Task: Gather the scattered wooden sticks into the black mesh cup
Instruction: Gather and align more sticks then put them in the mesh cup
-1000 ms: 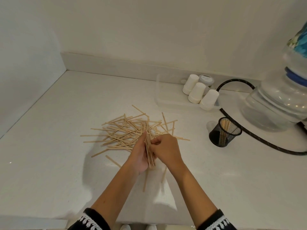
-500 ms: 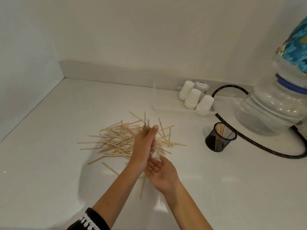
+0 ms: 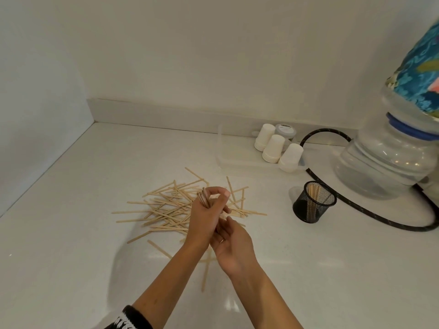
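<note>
Now the left hand (image 3: 204, 217) grips a bundle of sticks (image 3: 204, 200) at mid-frame, fingers curled tight; the right hand (image 3: 234, 248) lies open-palmed just below it. The scattered sticks (image 3: 166, 210) lie left of centre, the black mesh cup (image 3: 313, 202) to the right.

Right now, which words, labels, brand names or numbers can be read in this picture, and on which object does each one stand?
No text can be read.
Grey lid behind the white paper cups: a dark mark, too small and blurred to read.
Water bottle cover: only a coloured pattern, no letters.
Black mesh cup, wooden sticks: no print visible.
</note>
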A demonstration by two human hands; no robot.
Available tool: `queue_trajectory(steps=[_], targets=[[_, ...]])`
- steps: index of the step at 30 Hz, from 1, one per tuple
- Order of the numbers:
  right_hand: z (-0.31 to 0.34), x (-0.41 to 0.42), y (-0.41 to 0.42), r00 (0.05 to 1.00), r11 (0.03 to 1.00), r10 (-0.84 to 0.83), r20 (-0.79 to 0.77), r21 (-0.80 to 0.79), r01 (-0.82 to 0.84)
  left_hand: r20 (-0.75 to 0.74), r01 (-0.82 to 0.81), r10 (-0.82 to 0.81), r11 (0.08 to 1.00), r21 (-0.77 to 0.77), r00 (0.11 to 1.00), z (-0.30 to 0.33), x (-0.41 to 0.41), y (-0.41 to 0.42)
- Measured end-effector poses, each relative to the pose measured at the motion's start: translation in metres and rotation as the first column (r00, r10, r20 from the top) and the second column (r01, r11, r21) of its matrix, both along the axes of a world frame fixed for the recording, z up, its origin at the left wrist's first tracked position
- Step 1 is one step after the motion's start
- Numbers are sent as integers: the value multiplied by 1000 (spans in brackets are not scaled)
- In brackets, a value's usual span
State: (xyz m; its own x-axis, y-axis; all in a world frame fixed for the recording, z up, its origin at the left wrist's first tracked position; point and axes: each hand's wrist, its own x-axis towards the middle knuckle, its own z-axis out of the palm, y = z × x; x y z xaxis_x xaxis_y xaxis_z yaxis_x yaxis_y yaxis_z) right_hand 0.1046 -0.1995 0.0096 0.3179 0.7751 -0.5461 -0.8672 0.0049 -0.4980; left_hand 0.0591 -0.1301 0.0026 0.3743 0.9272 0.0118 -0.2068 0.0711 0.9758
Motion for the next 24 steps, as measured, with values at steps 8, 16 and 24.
queue_trajectory(steps=[8, 16, 24], targets=[[-4, -11, -4, 977, 998, 38, 209, 48, -49, 59, -36, 42, 995, -98, 997, -6, -15, 13], [-13, -28, -2, 959, 998, -4, 283, 55, -12, 146, -5, 36, 979, -205, 989, -15, -35, 21], [-22, -22, -2, 944, 999, -45, 328, 2, 47, 157, 178, -143, 956, -235, 977, -32, -38, 21]])
